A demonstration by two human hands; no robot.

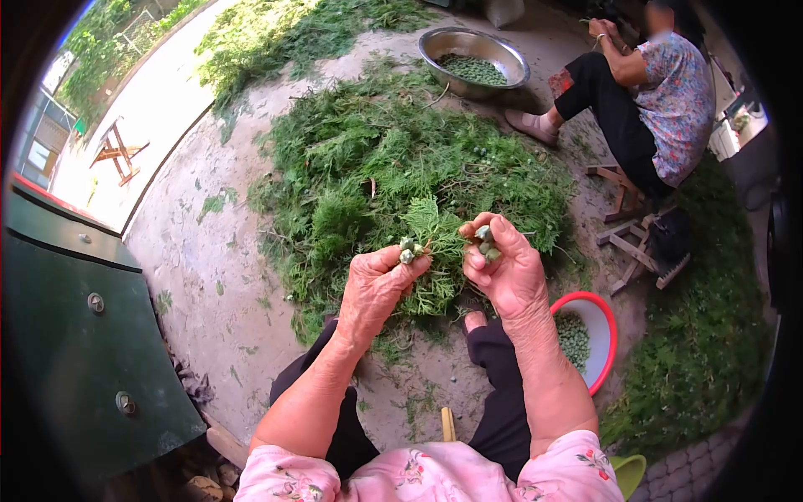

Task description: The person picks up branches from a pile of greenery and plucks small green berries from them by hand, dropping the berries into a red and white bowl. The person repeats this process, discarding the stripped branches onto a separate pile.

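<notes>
My left hand point(383, 280) is closed on a leafy cypress sprig point(425, 219), pinched between thumb and fingers. A small cluster of pale green seed cones point(409, 249) shows at my left fingertips. Curled beside it, my right hand point(506, 266) holds a few green seed cones point(485, 243) between its thumb and fingers. Both hands hover over a broad pile of cut cypress branches point(351, 167) on the ground. By my right forearm stands a white basin with a red rim point(609, 347), partly filled with picked green cones point(573, 339).
A metal basin point(435, 42) of green cones stands beyond the pile. At the right, a person point(677, 109) in a flowered top sits on a low stool point(619, 188). Another wooden stool point(640, 251) is nearby. A green metal panel point(84, 360) stands at the left.
</notes>
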